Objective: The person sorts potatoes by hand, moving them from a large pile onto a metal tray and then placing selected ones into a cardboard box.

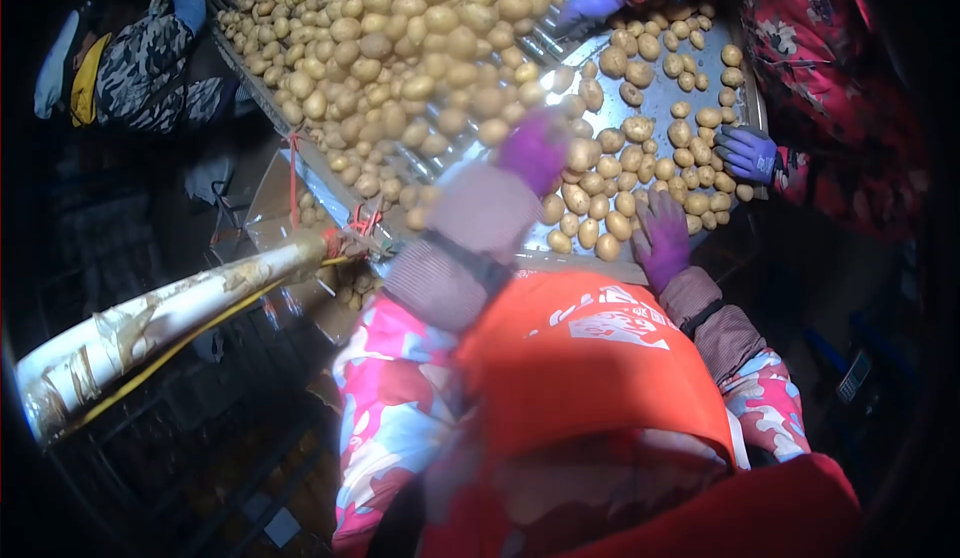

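My left hand point(535, 150), in a purple glove, reaches over the middle of the metal sorting table point(545, 260). It is smeared by motion and its fingers are hard to make out, close to the edge of the big potato heap point(380, 58). My right hand point(662, 236), also in a purple glove, lies at the table's near edge. Its fingers are stretched out against loose potatoes point(618, 225), and nothing is gripped in it. These potatoes are spread in a loose layer between my hands and to the right.
Across the right side stands a co-worker with purple-blue gloves, one hand point(745, 153) at the right rim, the other point(590, 3) by the heap. Another person point(150, 78) in camouflage is at upper left. A taped white pole point(150, 328) and a cardboard box point(268, 203) are at left.
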`<move>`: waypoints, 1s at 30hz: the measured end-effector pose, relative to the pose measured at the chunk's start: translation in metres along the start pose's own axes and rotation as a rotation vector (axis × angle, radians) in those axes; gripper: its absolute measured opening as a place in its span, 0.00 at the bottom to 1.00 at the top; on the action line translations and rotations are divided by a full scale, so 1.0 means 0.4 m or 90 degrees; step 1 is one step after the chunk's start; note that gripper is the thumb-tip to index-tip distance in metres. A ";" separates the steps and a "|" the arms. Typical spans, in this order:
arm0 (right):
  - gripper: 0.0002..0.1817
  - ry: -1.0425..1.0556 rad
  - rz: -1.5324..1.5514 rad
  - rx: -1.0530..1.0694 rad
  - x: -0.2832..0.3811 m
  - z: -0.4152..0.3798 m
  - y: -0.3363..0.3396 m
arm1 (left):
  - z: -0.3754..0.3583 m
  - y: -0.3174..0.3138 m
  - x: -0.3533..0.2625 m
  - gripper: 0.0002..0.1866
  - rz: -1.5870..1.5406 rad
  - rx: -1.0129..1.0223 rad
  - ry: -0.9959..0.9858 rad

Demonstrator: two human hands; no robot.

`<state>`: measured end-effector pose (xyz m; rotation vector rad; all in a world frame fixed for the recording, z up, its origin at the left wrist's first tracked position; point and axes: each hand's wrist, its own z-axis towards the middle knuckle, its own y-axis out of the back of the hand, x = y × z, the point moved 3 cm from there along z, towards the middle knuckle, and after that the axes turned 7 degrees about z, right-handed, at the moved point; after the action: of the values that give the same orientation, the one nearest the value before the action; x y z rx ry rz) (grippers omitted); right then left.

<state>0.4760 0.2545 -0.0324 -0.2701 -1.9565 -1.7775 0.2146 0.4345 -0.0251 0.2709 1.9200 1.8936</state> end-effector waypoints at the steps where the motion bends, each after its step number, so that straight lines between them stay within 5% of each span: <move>1: 0.31 -0.014 -0.003 0.005 0.000 0.003 0.001 | 0.067 -0.052 0.069 0.24 -0.031 -0.079 0.029; 4: 0.32 -0.002 0.012 -0.017 0.002 0.004 0.003 | 0.206 0.148 0.218 0.33 0.028 -0.090 0.243; 7: 0.31 -0.004 0.033 -0.017 0.008 0.019 0.017 | 0.275 0.261 0.263 0.46 0.159 0.089 0.225; 9: 0.30 -0.017 0.009 -0.013 0.022 0.030 0.024 | 0.318 0.196 0.292 0.49 0.159 0.160 0.274; 12: 0.30 0.024 0.018 -0.041 -0.001 0.021 0.007 | 0.317 0.187 0.248 0.46 0.025 0.222 0.235; 16: 0.29 0.040 0.026 -0.035 0.000 0.018 0.017 | 0.288 0.155 0.134 0.28 -0.069 0.192 0.153; 19: 0.28 0.049 0.021 -0.038 -0.002 0.018 0.027 | 0.220 0.136 0.072 0.21 -0.182 0.229 0.243; 23: 0.28 0.026 0.016 -0.023 -0.006 0.018 0.020 | -0.006 0.052 0.117 0.20 -0.388 -0.087 0.068; 25: 0.28 0.012 0.025 -0.007 0.002 0.009 0.015 | -0.177 0.066 0.149 0.18 -0.864 -0.126 0.251; 26: 0.28 0.018 0.036 -0.011 -0.003 0.007 0.013 | -0.286 0.077 0.152 0.16 -1.285 -0.075 0.486; 30: 0.29 0.041 0.066 -0.045 -0.012 0.007 0.006 | -0.710 0.124 0.329 0.19 -1.680 0.041 0.258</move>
<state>0.4804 0.2585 -0.0327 -0.3285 -1.8045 -1.7688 -0.0321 0.2368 -0.0040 -1.7091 0.7019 -0.1110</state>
